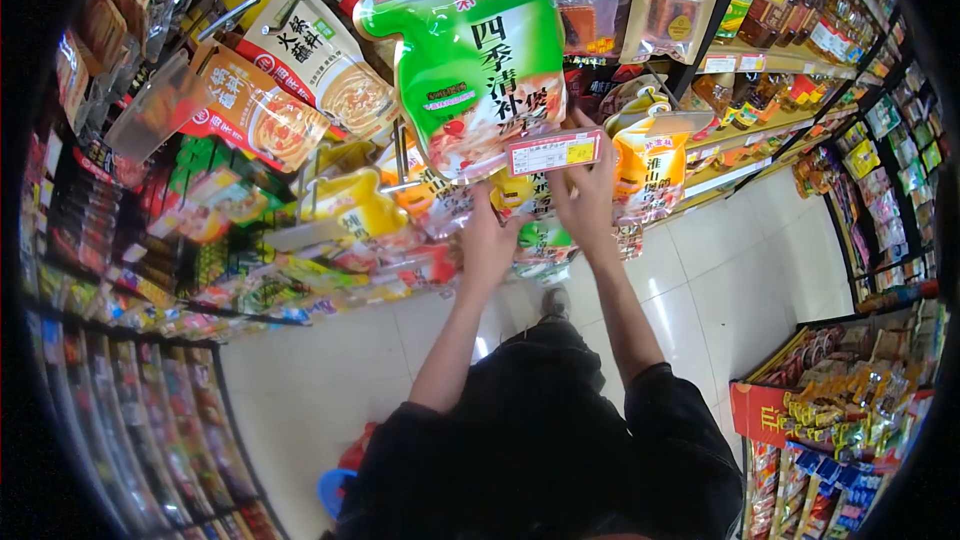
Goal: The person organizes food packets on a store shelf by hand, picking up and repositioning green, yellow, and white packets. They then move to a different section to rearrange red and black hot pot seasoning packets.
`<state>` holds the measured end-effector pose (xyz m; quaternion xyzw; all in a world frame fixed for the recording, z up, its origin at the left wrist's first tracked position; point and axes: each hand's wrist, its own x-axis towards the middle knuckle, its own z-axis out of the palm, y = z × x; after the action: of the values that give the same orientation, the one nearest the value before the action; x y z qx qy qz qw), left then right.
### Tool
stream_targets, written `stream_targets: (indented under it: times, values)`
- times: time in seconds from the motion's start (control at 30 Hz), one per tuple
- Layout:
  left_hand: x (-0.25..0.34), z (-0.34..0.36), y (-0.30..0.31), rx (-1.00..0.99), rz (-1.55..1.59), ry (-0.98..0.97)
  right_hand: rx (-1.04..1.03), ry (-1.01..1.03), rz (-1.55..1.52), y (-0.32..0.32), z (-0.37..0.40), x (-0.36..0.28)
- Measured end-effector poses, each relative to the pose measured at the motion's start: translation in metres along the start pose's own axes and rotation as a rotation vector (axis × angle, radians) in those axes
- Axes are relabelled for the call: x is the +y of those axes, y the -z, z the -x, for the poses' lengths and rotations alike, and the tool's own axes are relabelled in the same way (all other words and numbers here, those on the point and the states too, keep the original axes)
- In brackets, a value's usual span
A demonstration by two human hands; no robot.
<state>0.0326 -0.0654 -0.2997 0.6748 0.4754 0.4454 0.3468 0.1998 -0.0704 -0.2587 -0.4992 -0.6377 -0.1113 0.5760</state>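
Note:
A yellow food packet [518, 196] with dark lettering hangs in a display row, mostly hidden by a large green pouch [478, 60] and a red-edged price tag [555, 151]. My left hand [490, 242] grips the yellow packet's left lower side, thumb across its front. At its right side is my right hand [588, 195], thumb against the packet and fingers reaching up behind the price tag. Part of those fingers is hidden. Just right of this hand hangs an orange-and-white packet [648, 165]. A green-and-white packet [545, 238] shows below, between my wrists.
Hooked packets, including a white pouch [318, 50] and an orange-brown pouch [255, 105], crowd the left. Bottles [760, 100] line shelves at right. A red display bin [760, 413] stands lower right. A blue round object [335, 492] sits on the tiled floor [715, 270].

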Motion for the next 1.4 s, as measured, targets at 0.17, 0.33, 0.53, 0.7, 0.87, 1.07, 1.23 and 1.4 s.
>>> stream_targets:
  times: [0.17,0.33,0.53,0.7,0.87,1.07,1.23,1.4]
  values:
    - [-0.003,-0.007,-0.004,-0.037,-0.114,0.006,0.064,-0.194,0.158,0.017,0.054,-0.023]
    - [-0.008,-0.009,-0.012,0.021,-0.088,0.006,0.017,-0.16,0.215,0.027,0.05,-0.015]
    - [-0.008,0.004,-0.012,0.044,0.062,-0.061,-0.043,-0.148,0.019,0.022,0.042,-0.024]
    - [0.001,0.021,-0.006,-0.068,0.147,0.077,-0.019,-0.168,-0.048,0.015,0.041,-0.02]
    - [-0.015,0.04,-0.009,-0.026,0.219,0.064,-0.035,-0.136,-0.039,0.01,0.041,-0.018]
    - [-0.007,0.037,-0.011,0.021,0.262,0.072,-0.073,-0.134,-0.013,0.001,0.021,-0.033]
    - [-0.004,0.034,-0.007,0.013,0.207,0.081,-0.122,-0.152,0.055,-0.003,0.02,-0.033]
    - [-0.01,0.036,-0.012,0.004,0.235,0.06,-0.113,-0.131,0.194,-0.004,0.024,-0.035]
